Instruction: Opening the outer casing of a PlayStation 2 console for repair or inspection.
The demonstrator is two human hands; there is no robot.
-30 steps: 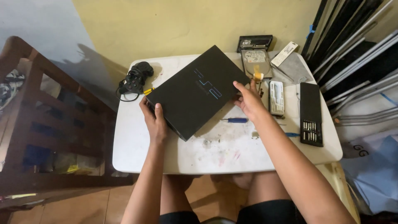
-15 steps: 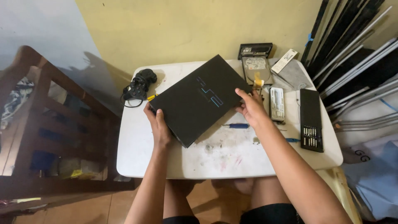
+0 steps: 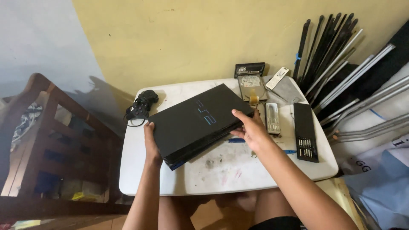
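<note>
Both hands clamped on the black game console (image 3: 198,123): left hand (image 3: 151,145) grips its near-left edge, right hand (image 3: 251,130) its right edge. Console sits tilted over the white worktop (image 3: 221,174), near corner lifted (can't tell if the far edge touches). Black gamepad (image 3: 142,104) just beyond it on the left. Hard drive (image 3: 252,87) and black screwdriver bit case (image 3: 306,137) to the right.

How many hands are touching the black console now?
2: the left hand grips the black console at its left edge, the right hand holds its right side.
</note>
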